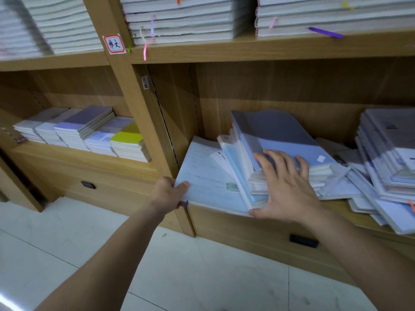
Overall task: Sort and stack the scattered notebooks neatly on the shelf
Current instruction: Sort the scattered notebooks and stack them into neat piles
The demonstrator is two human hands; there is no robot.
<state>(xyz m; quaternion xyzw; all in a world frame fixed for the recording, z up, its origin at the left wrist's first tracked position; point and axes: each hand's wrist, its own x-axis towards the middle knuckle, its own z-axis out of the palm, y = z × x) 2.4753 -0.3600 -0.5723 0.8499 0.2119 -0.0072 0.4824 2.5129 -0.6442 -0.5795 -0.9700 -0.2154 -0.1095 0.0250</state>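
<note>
Wooden shelf (pixel 280 86) bays fill the upper frame, with pale floor tiles (pixel 202 277) below. At centre right, the task's notebooks (pixel 280 133) lie in a slumped, fanned pile on the lower board, their blue and grey covers sliding toward the left of the frame. More loose ones (pixel 381 212) spill over the board's front edge at the lower right, beside a taller, uneven stack (pixel 388 153) at the right edge.

The left hand (pixel 167 194) pinches the near corner of a wide pale-blue book (pixel 202 176), thumb on top and the other fingers hidden underneath. The right hand (pixel 285 187) lies spread flat on the fanned pile, fingers reaching onto the top cover and thumb at the pile's near edge.

This looks like the gathering step: the pile is being steadied while the bottom book is drawn or squared. Most of the sorting seems left to do. The next move likely calls for pressing the fan together from both sides so that the edges line up, while keeping the top covers from sliding off.

Neat rows (pixel 89 131) sit in the left bay, one with a yellow-green cover (pixel 126 136). Thick stacks (pixel 179 19) with coloured ribbons fill the top board, near a red-bordered label (pixel 114 44). A dark handle (pixel 303 241) shows on the panel under the shelf.
</note>
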